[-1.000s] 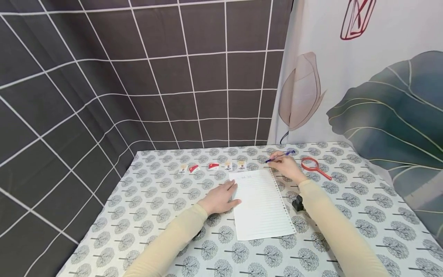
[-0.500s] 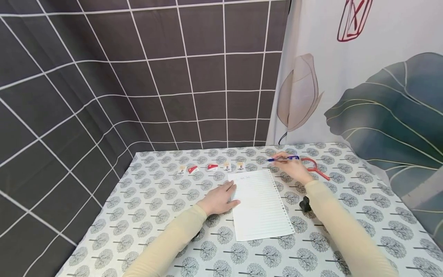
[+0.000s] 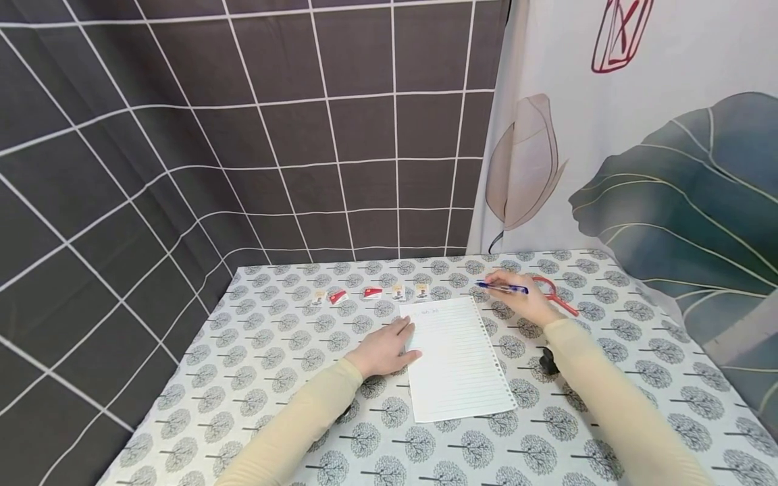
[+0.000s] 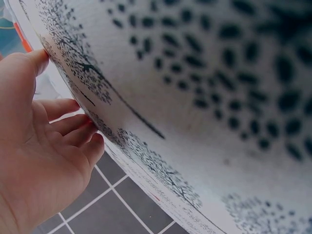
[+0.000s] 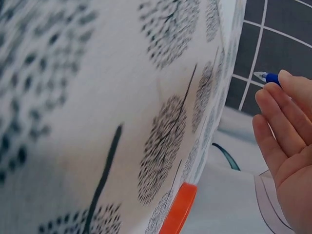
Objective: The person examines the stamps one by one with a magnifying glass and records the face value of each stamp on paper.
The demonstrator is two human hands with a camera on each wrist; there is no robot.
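Hands were set apart, the left hand [image 3: 381,347] loosely spread, its thumb and fingertips over the left edge of the lined paper [image 3: 456,364], the right hand [image 3: 524,302] pinching a blue pen [image 3: 515,289] between thumb and fingers. The pen's tip pointed left, just beyond the paper's upper right corner and off the lines. The pen looked light, stiff and smooth, likely best gripped low, near the tip. The paper, lying flat on the desk [image 3: 273,378], would probably slide or crease easily; a flat palm at the margin seemed the right hold. Faint writing [image 3: 433,311] showed near its top. Farther out, a red magnifying glass [image 3: 565,306] lay partly behind the right hand, and five small cards [image 3: 373,292] lay in a row past the paper's top edge.
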